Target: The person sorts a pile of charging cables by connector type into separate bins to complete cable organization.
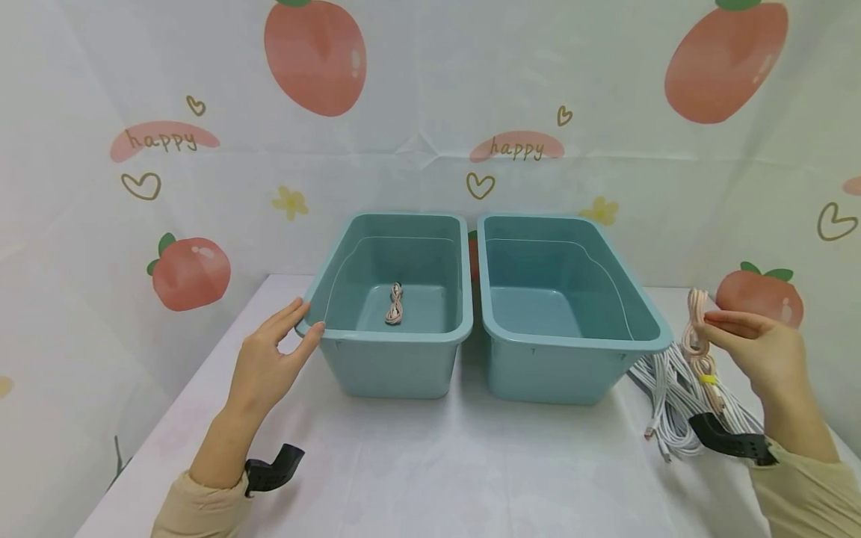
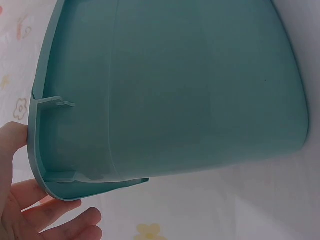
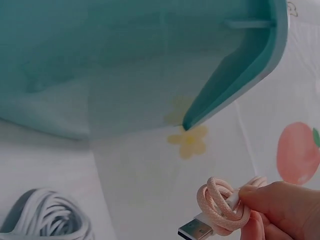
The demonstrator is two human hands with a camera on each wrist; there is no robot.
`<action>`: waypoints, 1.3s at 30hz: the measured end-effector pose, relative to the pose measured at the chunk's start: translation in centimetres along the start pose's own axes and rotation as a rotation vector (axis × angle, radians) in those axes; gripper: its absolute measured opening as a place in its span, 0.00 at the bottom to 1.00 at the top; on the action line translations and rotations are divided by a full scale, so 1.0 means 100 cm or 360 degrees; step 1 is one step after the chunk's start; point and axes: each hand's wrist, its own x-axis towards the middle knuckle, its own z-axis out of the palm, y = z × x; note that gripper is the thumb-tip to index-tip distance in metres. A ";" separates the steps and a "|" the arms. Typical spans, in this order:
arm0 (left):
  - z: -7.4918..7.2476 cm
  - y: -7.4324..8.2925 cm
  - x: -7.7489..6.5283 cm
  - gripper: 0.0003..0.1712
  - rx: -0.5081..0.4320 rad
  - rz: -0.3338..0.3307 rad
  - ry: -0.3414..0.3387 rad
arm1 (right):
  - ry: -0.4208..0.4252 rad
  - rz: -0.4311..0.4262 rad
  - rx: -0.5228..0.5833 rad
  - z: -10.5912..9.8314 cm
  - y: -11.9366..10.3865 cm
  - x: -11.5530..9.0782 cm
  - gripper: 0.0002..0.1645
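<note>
My right hand (image 1: 756, 347) pinches a bundled pale pink USB cable (image 1: 696, 317) above a pile of cables, to the right of the right bin. In the right wrist view, the coiled pink cable (image 3: 220, 205) shows a metal USB plug below the thumb. My left hand (image 1: 272, 362) rests at the near left corner of the left teal bin (image 1: 397, 366). In the left wrist view, its thumb and spread fingers touch the bin's rim (image 2: 34, 135). A small pink cable bundle (image 1: 395, 304) lies on the floor of that bin.
Beside the left bin stands the right teal bin (image 1: 551, 373), with no cable visible inside. White cables (image 1: 673, 403) are heaped at its right, a pink bundle with a yellow tie (image 1: 708, 379) among them. A printed cloth (image 1: 417, 90) hangs behind the white table (image 1: 430, 463).
</note>
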 end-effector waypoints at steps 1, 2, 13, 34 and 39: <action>0.000 0.000 0.000 0.27 -0.0001 0.0000 -0.0001 | 0.0019 -0.0024 -0.0018 0.000 -0.003 0.000 0.11; 0.000 0.000 0.000 0.27 0.0000 -0.0002 -0.0002 | 0.0030 -0.0041 -0.0014 -0.001 -0.005 0.000 0.12; 0.000 -0.001 0.000 0.28 0.0009 -0.0006 -0.0003 | 0.0037 -0.0199 0.0270 -0.009 -0.037 -0.003 0.10; 0.000 -0.001 -0.001 0.28 0.0006 0.0003 0.0002 | -0.0021 -0.0258 -0.0005 0.003 -0.091 -0.010 0.22; 0.000 -0.001 0.000 0.28 0.0011 0.0003 0.0001 | -0.0086 -0.0393 0.0169 0.010 -0.104 -0.011 0.12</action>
